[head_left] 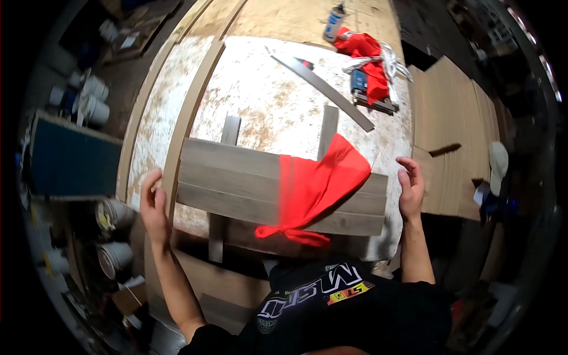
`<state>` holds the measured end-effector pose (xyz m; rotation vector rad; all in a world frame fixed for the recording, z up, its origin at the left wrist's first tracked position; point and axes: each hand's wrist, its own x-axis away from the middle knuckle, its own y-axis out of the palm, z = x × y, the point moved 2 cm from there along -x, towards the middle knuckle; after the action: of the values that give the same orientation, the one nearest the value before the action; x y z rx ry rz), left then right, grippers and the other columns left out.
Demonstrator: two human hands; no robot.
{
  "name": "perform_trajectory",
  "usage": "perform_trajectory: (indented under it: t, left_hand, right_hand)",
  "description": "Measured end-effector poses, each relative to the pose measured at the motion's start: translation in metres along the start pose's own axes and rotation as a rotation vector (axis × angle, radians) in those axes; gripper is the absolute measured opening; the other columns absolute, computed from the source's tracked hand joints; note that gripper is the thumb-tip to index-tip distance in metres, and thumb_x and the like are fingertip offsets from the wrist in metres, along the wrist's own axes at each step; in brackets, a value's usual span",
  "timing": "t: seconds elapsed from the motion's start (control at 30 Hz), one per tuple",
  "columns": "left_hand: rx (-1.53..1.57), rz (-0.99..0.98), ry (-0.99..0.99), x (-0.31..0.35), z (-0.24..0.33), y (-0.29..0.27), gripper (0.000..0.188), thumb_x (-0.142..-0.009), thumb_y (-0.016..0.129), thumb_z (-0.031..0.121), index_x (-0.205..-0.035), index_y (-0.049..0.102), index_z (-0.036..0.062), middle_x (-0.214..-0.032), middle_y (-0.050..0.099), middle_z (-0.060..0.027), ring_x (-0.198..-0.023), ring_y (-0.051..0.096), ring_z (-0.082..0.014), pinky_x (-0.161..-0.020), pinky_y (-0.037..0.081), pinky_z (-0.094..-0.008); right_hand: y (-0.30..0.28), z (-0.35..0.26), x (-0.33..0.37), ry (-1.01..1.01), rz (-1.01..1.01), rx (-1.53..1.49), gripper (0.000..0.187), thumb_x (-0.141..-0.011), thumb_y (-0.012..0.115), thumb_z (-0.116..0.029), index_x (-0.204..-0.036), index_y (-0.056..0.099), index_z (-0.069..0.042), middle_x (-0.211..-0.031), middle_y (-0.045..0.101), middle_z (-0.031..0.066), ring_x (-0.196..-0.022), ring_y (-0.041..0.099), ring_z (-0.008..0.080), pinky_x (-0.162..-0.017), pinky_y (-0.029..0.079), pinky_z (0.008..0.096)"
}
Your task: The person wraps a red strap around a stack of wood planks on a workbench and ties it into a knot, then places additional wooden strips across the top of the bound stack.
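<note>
Grey wood panel (236,183) lies flat on two grey strips atop the stained white worktable (266,100). Left hand (152,204) grips its left end, right hand (410,188) its right end, fingers curled on the edges. Red cloth (313,183) draped over the panel's right half

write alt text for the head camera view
Seen from above, a person's left hand and right hand grip the two ends of a grey wooden panel on a stained white worktable, with a red cloth draped over it.
</note>
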<state>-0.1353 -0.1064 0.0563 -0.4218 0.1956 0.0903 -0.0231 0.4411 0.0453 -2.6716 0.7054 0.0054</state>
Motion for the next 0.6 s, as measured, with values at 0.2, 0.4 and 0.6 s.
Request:
perform_trajectory:
  t: [0.2,0.4,0.6]
  left_hand:
    - [0.713,-0.436,-0.723,-0.075,-0.139,0.042,0.061,-0.107,0.038,0.051,-0.148,0.047,0.0059,-0.147,0.051,-0.0096,-0.136,0.046,-0.0227,-0.115,0.032,-0.0333]
    - [0.607,-0.444,-0.509,-0.084,-0.114,0.072,0.065,-0.107,0.037,0.050,-0.146,0.047,-0.0014,-0.147,0.051,-0.0087,-0.134,0.048,-0.0199,-0.114,0.034,-0.0333]
    - [0.655,-0.534,-0.597,-0.095,-0.144,0.065,0.070,-0.104,0.038,0.059,-0.143,0.050,0.0027,-0.141,0.056,-0.0092,-0.127,0.054,-0.0215,-0.108,0.041,-0.0351]
  right_hand:
    - [0.033,0.098,0.056,0.623,0.040,-0.730,0.077,-0.100,0.034,-0.068,-0.144,0.050,-0.006,-0.143,0.056,0.0089,-0.129,0.052,0.0245,-0.109,0.038,0.0364]
    - [0.042,0.095,0.069,0.591,-0.265,-1.041,0.084,-0.098,0.032,-0.073,-0.144,0.050,-0.005,-0.141,0.057,0.0113,-0.126,0.054,0.0254,-0.107,0.042,0.0374]
    - [0.034,0.082,0.064,0.578,-0.055,-0.807,0.071,-0.100,0.048,-0.060,-0.143,0.050,-0.003,-0.143,0.054,0.0151,-0.131,0.051,0.0289,-0.111,0.039,0.0403]
